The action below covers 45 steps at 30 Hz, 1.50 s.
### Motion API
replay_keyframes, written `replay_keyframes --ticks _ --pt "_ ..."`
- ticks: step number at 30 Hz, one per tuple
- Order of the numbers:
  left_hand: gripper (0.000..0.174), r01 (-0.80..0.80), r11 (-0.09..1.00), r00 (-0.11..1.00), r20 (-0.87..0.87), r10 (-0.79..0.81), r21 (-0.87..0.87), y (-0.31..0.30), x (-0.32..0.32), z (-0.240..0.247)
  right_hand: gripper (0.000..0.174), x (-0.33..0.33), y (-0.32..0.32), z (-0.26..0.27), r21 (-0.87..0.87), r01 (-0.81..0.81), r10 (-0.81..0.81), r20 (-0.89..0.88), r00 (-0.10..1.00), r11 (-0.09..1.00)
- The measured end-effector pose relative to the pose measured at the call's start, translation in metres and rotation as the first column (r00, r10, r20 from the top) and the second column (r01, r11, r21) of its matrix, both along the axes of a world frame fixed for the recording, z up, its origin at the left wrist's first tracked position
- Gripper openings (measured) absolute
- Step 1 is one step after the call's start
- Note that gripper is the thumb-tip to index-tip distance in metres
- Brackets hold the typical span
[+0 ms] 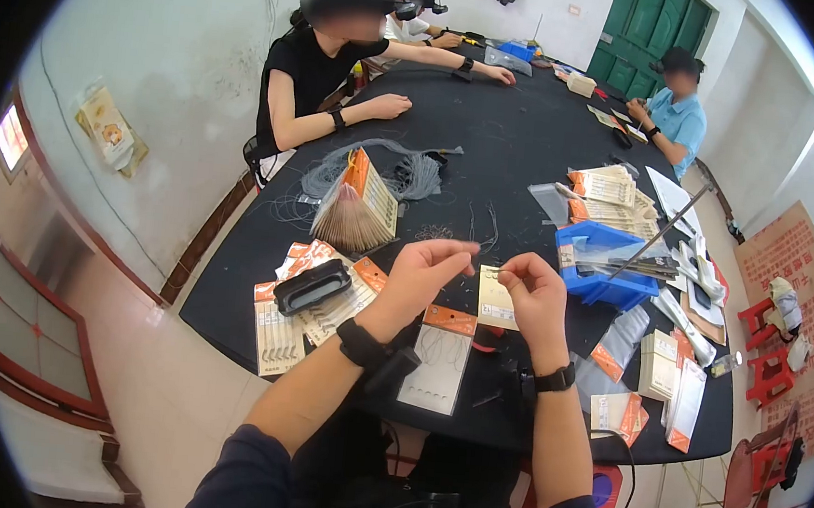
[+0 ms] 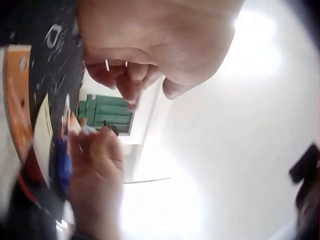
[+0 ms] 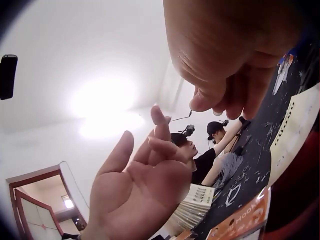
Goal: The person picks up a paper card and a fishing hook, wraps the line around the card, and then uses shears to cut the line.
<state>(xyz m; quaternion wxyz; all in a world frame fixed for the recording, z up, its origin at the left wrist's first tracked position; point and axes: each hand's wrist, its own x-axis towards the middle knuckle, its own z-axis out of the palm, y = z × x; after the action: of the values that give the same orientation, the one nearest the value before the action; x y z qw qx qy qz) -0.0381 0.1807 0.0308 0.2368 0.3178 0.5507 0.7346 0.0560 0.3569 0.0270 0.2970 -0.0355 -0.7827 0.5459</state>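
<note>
My right hand (image 1: 537,299) is raised over the near table edge, thumb and fingertips pinching a tiny dark fishing hook (image 3: 190,114). From it a thin strand runs toward the fingertips of my left hand (image 1: 424,280), which faces it palm inward. That left thumb stands apart from the fingers, as the right wrist view shows. Below the hands lies an orange-topped hook packet (image 1: 434,377) with looped lines on its card. A cream card (image 1: 496,305) with a row of small hooks sits just beyond it, partly behind my right hand.
A fanned stack of hook cards (image 1: 373,198) stands left, near bundled grey line (image 1: 414,177). A black case (image 1: 313,286) rests on packets at left. On the right are a blue bin (image 1: 607,289) and card stacks (image 1: 659,365). Other people sit around the black table (image 1: 496,126).
</note>
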Motion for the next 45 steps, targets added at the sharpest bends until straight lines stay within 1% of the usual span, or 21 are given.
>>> replay_keyframes --ticks 1,5,8,11,14,20,23,29,32,35,38,45 --pt "0.026 -0.049 0.993 0.995 -0.088 0.04 -0.109 -0.001 0.0 -0.001 0.005 0.001 0.0 0.0 0.012 -0.015 0.015 0.003 1.0 1.0" --pt "0.017 -0.039 0.973 0.991 -0.136 0.008 -0.226 0.002 0.007 0.003 0.006 0.003 -0.004 0.006 0.052 -0.044 0.042 0.035 0.999 0.998" --pt "0.017 0.027 0.99 0.995 -0.087 -0.039 -0.137 0.005 0.008 -0.003 0.006 0.002 -0.003 0.004 0.014 -0.097 0.096 0.025 0.995 0.995" --pt "0.017 0.055 0.988 0.997 -0.039 -0.061 -0.142 0.004 0.009 -0.003 0.006 0.002 -0.002 0.003 -0.047 -0.129 0.13 0.036 0.991 0.991" --pt "0.016 0.023 0.995 0.998 -0.061 -0.029 -0.1 0.005 0.01 -0.005 0.005 0.002 0.0 0.003 -0.066 -0.158 0.16 0.031 0.987 0.985" --pt "0.015 0.12 0.981 0.992 -0.003 -0.122 -0.155 0.003 0.006 -0.008 0.005 0.002 0.004 0.001 -0.079 -0.209 0.213 0.046 0.976 0.975" --pt "0.015 0.152 0.979 0.988 0.013 -0.152 -0.133 0.003 0.007 -0.007 0.005 0.003 0.004 0.002 -0.076 -0.209 0.213 0.046 0.976 0.975" --pt "0.015 0.144 0.979 0.989 -0.006 -0.147 -0.145 0.003 0.006 -0.009 0.006 0.004 0.005 0.003 -0.051 -0.214 0.217 0.04 0.975 0.975" --pt "0.015 0.134 0.985 0.99 -0.018 -0.137 -0.108 0.003 0.008 -0.007 0.007 0.004 0.004 0.003 -0.092 -0.221 0.225 0.044 0.973 0.971" --pt "0.015 0.099 0.989 0.993 -0.053 -0.105 -0.108 0.003 0.008 -0.009 0.009 0.005 0.002 0.006 -0.081 -0.214 0.219 0.047 0.975 0.973" --pt "0.016 0.047 0.998 0.995 -0.091 -0.051 -0.048 0.005 0.012 -0.006 0.012 0.005 0.002 0.007 -0.082 -0.194 0.196 0.017 0.98 0.978" --pt "0.016 0.01 0.998 0.994 -0.106 -0.017 -0.067 0.003 0.012 -0.001 0.013 0.006 0.001 0.01 -0.109 -0.203 0.203 -0.01 0.979 0.973"
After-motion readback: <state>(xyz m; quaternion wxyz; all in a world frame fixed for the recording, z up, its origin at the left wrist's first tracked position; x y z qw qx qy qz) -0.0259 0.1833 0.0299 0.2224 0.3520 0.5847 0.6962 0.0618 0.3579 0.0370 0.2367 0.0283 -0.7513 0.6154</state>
